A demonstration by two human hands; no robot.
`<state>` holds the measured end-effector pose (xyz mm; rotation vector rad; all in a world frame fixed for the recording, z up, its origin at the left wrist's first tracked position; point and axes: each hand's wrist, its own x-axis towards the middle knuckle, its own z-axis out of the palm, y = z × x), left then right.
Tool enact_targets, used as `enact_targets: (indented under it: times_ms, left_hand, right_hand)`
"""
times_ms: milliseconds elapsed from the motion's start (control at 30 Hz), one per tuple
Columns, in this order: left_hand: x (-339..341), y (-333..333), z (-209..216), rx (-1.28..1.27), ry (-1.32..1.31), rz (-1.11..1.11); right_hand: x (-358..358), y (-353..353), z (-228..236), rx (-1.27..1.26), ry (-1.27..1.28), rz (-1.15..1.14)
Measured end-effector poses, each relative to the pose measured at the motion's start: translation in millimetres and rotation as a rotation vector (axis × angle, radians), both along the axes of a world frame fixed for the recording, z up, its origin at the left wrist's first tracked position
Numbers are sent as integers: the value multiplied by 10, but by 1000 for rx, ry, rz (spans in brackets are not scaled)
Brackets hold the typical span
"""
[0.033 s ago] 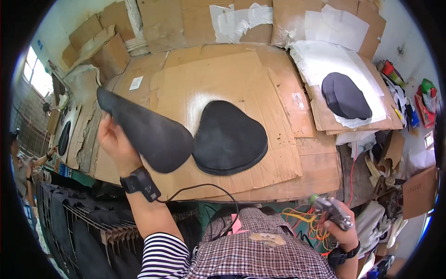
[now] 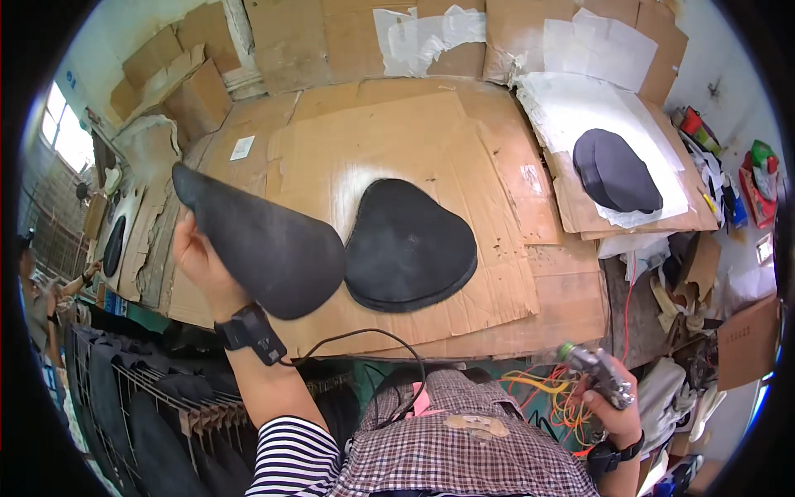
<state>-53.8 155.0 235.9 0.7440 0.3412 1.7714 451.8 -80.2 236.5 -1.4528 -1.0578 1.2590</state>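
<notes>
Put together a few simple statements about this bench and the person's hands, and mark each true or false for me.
1. The left hand holds a dark panel. True.
2. The right hand holds a metal tool. True.
3. The metal tool ends in a bright red tip. False: it ends in a green tip.
4. The black pad at the right lies on a white sheet, apart from the middle black pad. True.
5. The middle black pad lies on a white sheet too. False: it lies on brown cardboard.
</notes>
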Motion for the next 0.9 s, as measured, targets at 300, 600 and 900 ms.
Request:
enact_targets:
  times_ms: [300, 600, 900]
  left_hand:
    - [-297, -559, -265, -45, -187, 56]
    - [-583, -722, -459, 108, -333, 26]
    - [-605, -861, -531, 28, -275, 17]
  right_hand:
    - [91, -115, 10, -95, -11, 247]
    - [-190, 58, 69, 89, -35, -98]
    - [-21, -274, 186, -64, -80, 120]
